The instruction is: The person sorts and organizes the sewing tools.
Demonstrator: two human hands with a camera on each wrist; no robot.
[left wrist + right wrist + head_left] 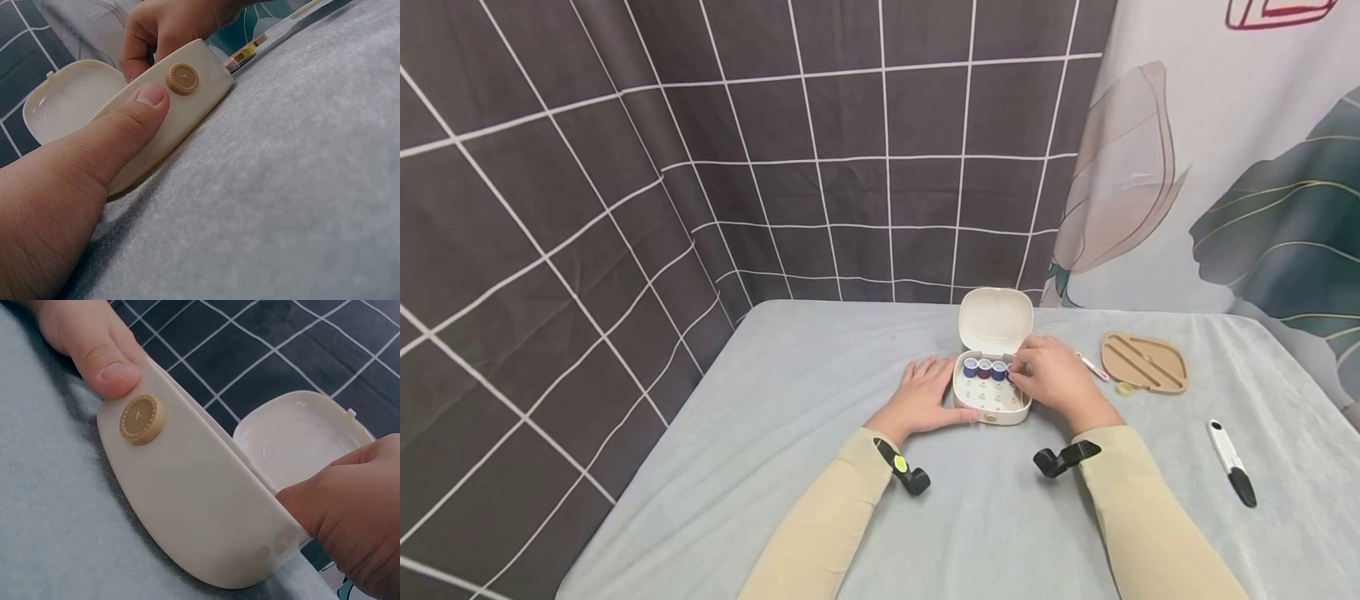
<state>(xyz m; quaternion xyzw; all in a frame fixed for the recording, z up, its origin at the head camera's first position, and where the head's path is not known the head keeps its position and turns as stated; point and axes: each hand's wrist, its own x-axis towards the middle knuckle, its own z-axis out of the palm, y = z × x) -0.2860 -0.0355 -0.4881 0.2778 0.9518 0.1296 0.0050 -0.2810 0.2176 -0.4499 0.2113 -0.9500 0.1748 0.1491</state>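
Observation:
A white box (990, 417) stands with its lid (996, 321) raised; inside, a row of blue and dark red thread spools (984, 369) lies along the back, above rows of small pegs. My left hand (922, 402) rests at the box's left side, fingers straight and thumb on its front, beside the round tan button (182, 79). My right hand (1057, 379) reaches in over the right side and pinches a dark spool (1011, 375) at the row's right end. Its fingertips are hidden behind the box wall in the right wrist view, where the hand (356, 509) shows at the right edge.
Right of the box lie a tan grooved tray (1144, 363), a small yellow item (1123, 389) and a thin white and pink tool (1093, 367). A white and black handled tool (1232, 463) lies further right on the grey cloth. Curtains hang behind.

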